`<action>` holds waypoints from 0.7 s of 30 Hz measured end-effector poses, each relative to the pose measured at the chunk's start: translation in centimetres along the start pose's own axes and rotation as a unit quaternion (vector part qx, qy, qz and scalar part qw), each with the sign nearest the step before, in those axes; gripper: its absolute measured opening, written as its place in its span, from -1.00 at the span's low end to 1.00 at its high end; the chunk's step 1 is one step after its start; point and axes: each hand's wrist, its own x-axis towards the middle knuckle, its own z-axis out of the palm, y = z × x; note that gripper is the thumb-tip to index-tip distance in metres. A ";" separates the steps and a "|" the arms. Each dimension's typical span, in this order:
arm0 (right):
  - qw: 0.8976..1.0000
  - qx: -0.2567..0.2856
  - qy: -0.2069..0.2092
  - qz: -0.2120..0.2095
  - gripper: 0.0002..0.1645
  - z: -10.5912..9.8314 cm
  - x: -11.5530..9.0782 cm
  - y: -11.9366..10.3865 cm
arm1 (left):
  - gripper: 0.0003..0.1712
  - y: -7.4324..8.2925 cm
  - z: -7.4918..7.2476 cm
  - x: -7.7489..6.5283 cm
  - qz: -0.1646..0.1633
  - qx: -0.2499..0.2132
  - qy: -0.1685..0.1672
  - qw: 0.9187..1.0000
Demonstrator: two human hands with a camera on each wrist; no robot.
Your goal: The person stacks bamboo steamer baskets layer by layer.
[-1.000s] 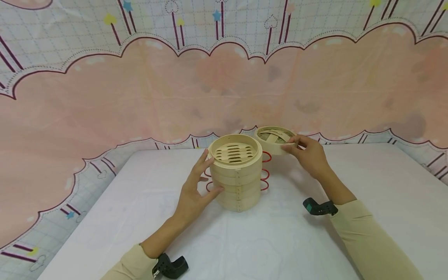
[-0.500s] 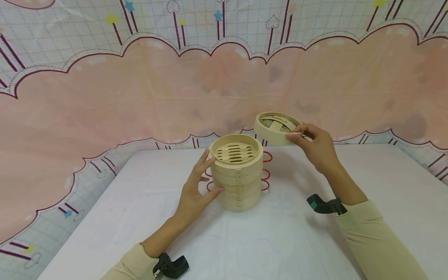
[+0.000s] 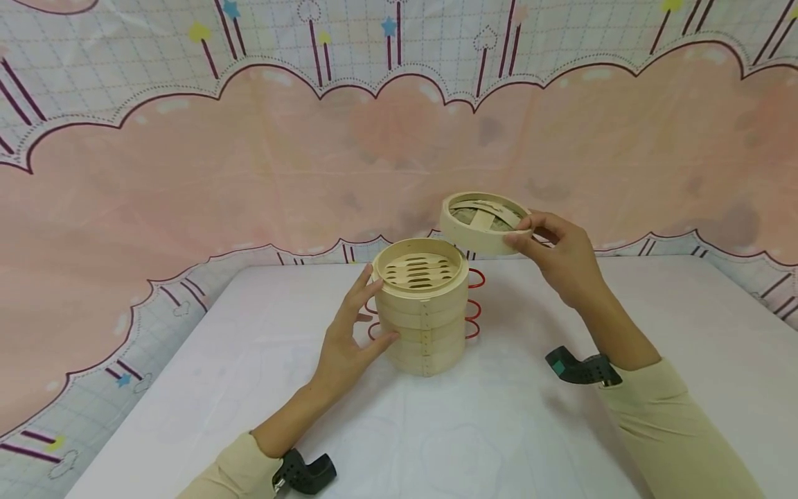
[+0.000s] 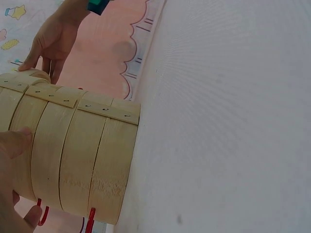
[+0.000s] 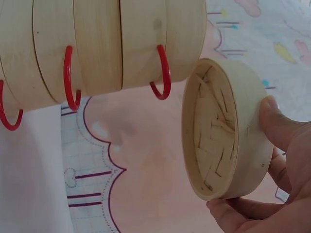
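A stack of round bamboo steamer baskets (image 3: 424, 333) stands upright on the white table, red loops (image 3: 475, 278) sticking out at its sides. Its top basket shows a slotted floor (image 3: 419, 272). My left hand (image 3: 344, 339) holds the stack's left side, thumb across the front and fingers spread along the left; some fingers are partly hidden. Up behind and to the right of the stack, my right hand (image 3: 555, 256) pinches the rim of the woven bamboo steamer lid (image 3: 476, 239). The lid is off the table, slightly tilted; its woven underside shows in the right wrist view.
A white-covered table (image 3: 499, 416) lies under the stack, its back edge close behind. A printed cloth backdrop (image 3: 312, 173) hangs behind it. Black wrist devices (image 3: 582, 367) sit on both wrists.
My right hand has raised the lid off the table behind the stack, then shifted it slightly left toward the stack's top. My left hand and the stack have stayed in place.
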 end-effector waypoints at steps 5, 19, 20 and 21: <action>1.000 0.009 -0.006 -0.014 -0.61 0.3 -0.3 -0.6 | -0.13 0.8 -0.2 0.1 0.002 0.006 0.000 1.000; 0.998 0.005 -0.038 -0.042 -0.67 1.2 -0.4 -1.1 | -0.15 1.1 -0.3 0.3 -0.001 0.004 -0.001 1.000; 0.998 0.005 -0.039 -0.042 -0.67 1.2 -0.4 -1.1 | -0.15 1.0 -0.3 0.3 -0.003 0.003 -0.002 1.000; 0.998 0.003 -0.041 -0.041 -0.67 1.3 -0.5 -1.1 | -0.15 1.0 -0.3 0.3 -0.002 0.004 -0.002 1.000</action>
